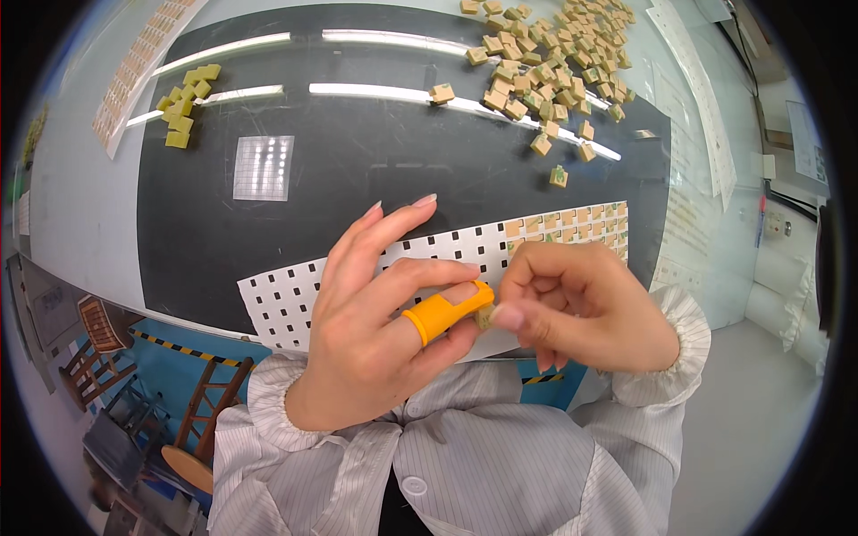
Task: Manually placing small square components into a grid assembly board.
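Note:
My left hand (357, 344) is closed, an orange finger guard (438, 317) on its index finger. Between that guarded finger and the thumb is a small tan piece (485, 317), mostly hidden. My right hand (590, 308) is closed too, its thumb and index finger pinched at the piece's right side; what lies inside them is hidden. Beneath both hands lies a white sheet (279, 308) with rows of black square holes. Its right end carries rows of tan and green pieces (585, 221).
A loose heap of small tan blocks (550, 67) spreads over the far right of the black mat (375, 161). Yellow blocks (183, 107) sit at the far left, near a clear gridded square (264, 168). Wooden stools (201, 411) stand below the table's left edge.

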`<act>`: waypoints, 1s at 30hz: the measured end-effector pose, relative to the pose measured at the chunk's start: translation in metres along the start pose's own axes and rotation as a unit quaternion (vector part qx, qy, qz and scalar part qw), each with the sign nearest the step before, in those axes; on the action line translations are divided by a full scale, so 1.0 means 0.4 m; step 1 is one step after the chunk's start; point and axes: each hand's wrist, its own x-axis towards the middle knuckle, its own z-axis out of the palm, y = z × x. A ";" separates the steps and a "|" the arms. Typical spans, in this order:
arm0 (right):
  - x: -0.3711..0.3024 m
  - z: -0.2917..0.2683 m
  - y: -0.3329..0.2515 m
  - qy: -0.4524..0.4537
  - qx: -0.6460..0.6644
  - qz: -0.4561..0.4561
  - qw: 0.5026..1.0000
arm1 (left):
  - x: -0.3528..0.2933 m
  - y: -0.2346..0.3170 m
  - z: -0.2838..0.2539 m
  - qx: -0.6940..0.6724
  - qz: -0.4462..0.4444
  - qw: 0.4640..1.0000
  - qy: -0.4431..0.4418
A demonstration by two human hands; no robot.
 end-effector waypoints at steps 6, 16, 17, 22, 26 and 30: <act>-0.002 0.000 0.032 0.064 -0.112 -0.143 0.981 | 0.002 0.003 0.001 0.014 -0.004 1.000 -0.003; 0.041 0.000 0.062 0.408 -0.292 -0.335 0.798 | 0.000 0.004 -0.002 0.012 -0.012 1.000 -0.006; 0.032 0.011 0.058 0.380 -0.315 -0.308 0.813 | -0.001 0.004 -0.003 0.012 -0.014 1.000 -0.009; 0.044 0.026 0.073 0.389 -0.340 -0.314 0.796 | 0.001 0.005 -0.002 0.012 -0.014 1.000 -0.009; 0.046 0.023 0.077 0.394 -0.351 -0.329 0.783 | 0.001 0.006 -0.001 0.012 -0.016 1.000 -0.009; 0.049 0.021 0.077 0.396 -0.350 -0.330 0.783 | 0.002 0.006 0.000 0.010 -0.019 1.000 -0.010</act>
